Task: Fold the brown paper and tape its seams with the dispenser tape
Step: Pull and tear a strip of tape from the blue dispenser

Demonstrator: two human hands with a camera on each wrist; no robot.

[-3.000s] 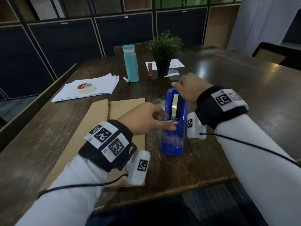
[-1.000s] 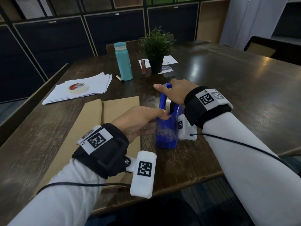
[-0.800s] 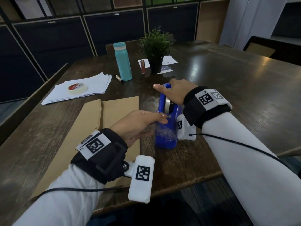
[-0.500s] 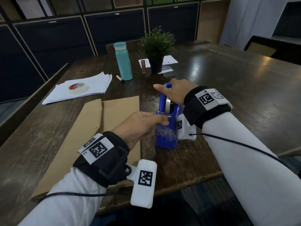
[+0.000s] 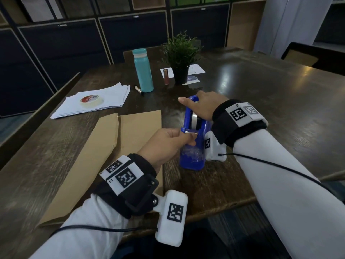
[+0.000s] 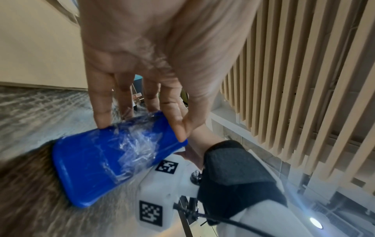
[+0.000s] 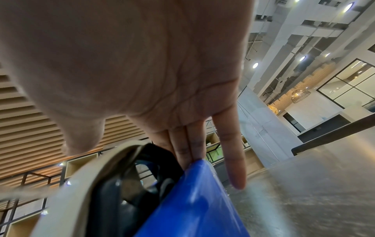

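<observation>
The blue tape dispenser (image 5: 193, 146) stands near the table's front edge, just right of the folded brown paper (image 5: 115, 156), which lies flat with a flap seam running along it. My right hand (image 5: 194, 101) rests on top of the dispenser with straight fingers and holds it down; in the right wrist view the fingers (image 7: 188, 144) lie along its blue side beside the tape roll (image 7: 97, 173). My left hand (image 5: 188, 139) pinches the tape end at the cutter with thumb and forefinger. In the left wrist view its fingertips (image 6: 101, 121) touch the dispenser's front (image 6: 91, 168), which carries crumpled clear tape.
A stack of white sheets (image 5: 112, 98) with a masking tape roll (image 5: 91, 100) lies at the back left. Farther back stand a teal bottle (image 5: 142, 70), a marker (image 5: 139, 89), a small brown tube (image 5: 165, 76) and a potted plant (image 5: 180, 58). The table's front edge (image 5: 224, 204) is close.
The dispenser sits nearer and more to the left than three seconds ago. In the last second my left thumb and forefinger have closed at the cutter. My right hand has stayed on top.
</observation>
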